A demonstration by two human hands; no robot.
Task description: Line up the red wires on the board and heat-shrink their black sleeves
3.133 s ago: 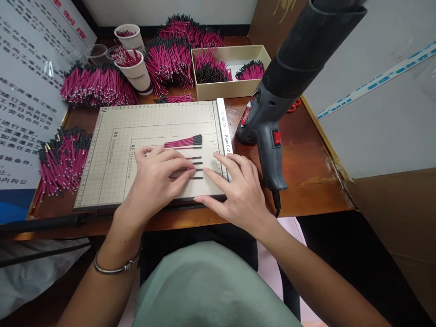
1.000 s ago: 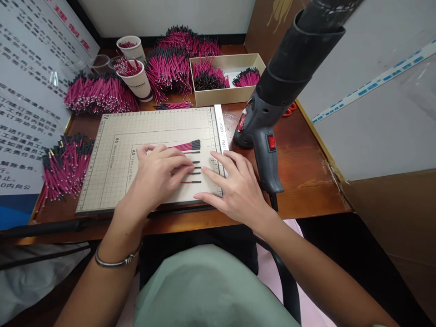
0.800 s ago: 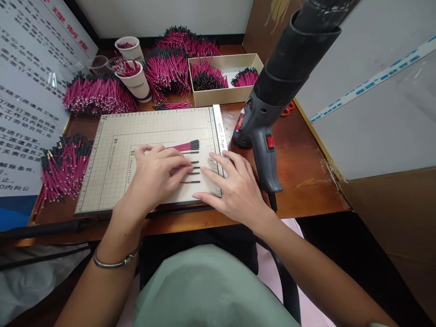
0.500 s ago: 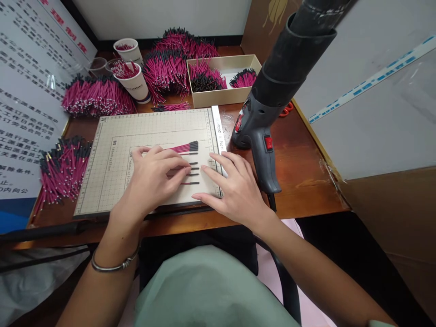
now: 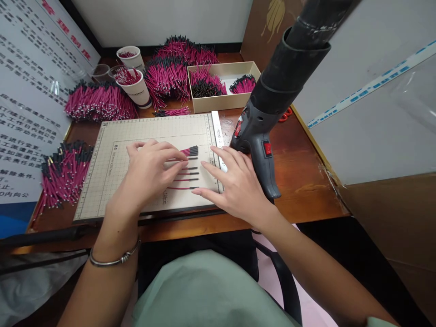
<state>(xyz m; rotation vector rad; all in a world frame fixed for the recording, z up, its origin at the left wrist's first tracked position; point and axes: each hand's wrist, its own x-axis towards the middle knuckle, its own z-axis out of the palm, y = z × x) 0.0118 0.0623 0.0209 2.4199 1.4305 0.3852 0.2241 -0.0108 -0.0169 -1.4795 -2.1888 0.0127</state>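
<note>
My left hand [image 5: 146, 169] is over the cutting board [image 5: 98, 181], thumb and index finger pinched together on a thin pink wire with a black end [image 5: 193, 158]. Nearer me, several single pink wires [image 5: 184, 180] lie apart in rough rows, their black ends pointing right. Just beyond the pinch is a small bundle of such wires [image 5: 190, 151], partly behind my fingers. My right hand [image 5: 235, 185] rests open at the board's right side, fingers spread, its tips close to the black wire ends.
A heat gun [image 5: 260, 118] stands right of the board, beside my right hand. Wire piles [image 5: 98, 100], paper cups [image 5: 138, 93] and a cardboard box [image 5: 221, 105] holding wires line the back. Another wire pile [image 5: 64, 177] lies left. Red-handled scissors [image 5: 285, 114] show behind the heat gun.
My left hand has moved away from me across the board, from the middle wires towards the bundle, uncovering more of the near wires. My right hand stays nearly in place. The view has tilted slightly.
</note>
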